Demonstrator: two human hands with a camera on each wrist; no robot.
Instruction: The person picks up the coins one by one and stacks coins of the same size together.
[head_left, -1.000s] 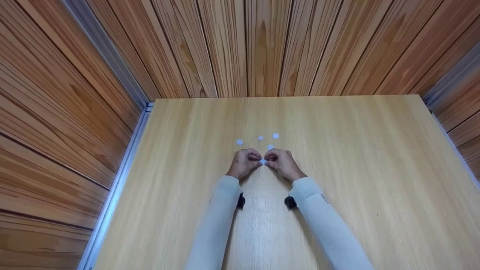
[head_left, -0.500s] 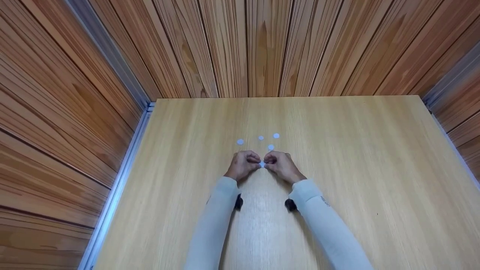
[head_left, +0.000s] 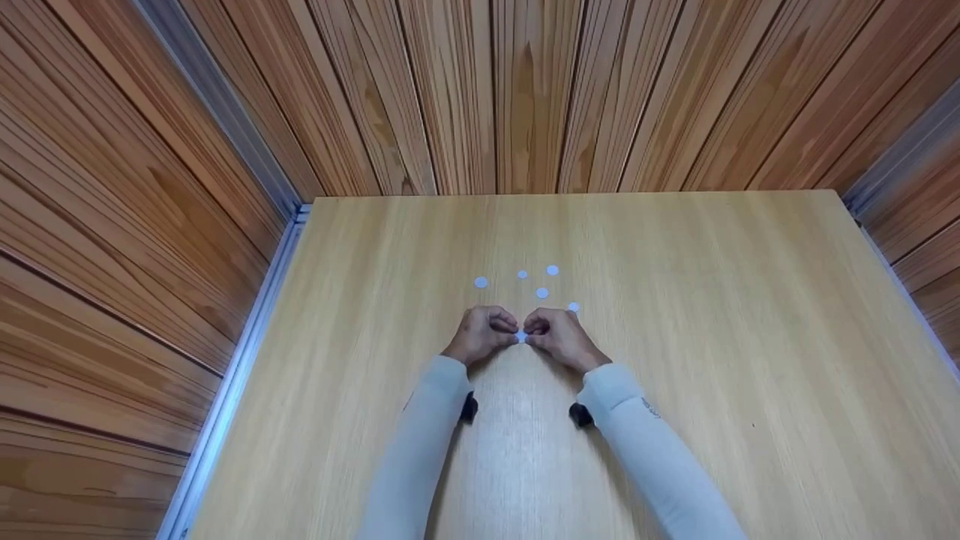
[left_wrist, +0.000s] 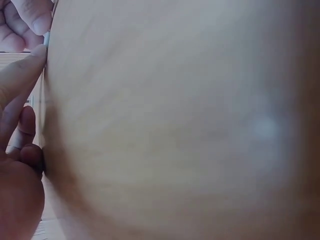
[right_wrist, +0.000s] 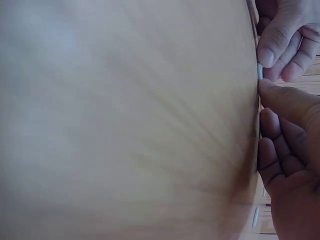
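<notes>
Wooden table (head_left: 675, 337), light grain, set against brown plank walls. Left hand (head_left: 480, 335) and right hand (head_left: 556, 335), fingers curled, meet at the table's middle, nearer the far edge than the near one, and pinch between their fingertips one small pale disc (head_left: 520, 337), held just above the tabletop. Five more pale discs lie flat beyond the hands toward the far edge: disc one (head_left: 481, 283), disc two (head_left: 522, 275), disc three (head_left: 552, 270), disc four (head_left: 541, 293), disc five (head_left: 573, 307) just beside the right knuckles. Pale sleeves (head_left: 420, 442) cover both forearms.
</notes>
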